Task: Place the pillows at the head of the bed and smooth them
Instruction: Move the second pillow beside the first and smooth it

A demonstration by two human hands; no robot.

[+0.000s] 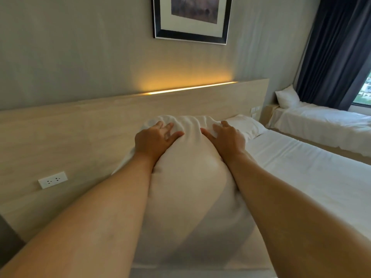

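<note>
A plump white pillow [186,177] lies lengthwise between my forearms at the head of the bed [313,177], beside the wooden headboard [80,127]. My left hand [154,139] presses on its far end from the left, fingers spread over wrinkled fabric. My right hand [226,137] presses the same end from the right, fingers apart. A second white pillow [245,125] lies flat beyond my right hand, against the headboard. The pillow's underside and near end are hidden by my arms.
A white wall socket [52,179] sits in the headboard at left. A lit strip [190,88] glows along the headboard top under a framed picture [190,17]. A second made bed [325,123] with its own pillow [287,97] stands at right by dark curtains [337,47].
</note>
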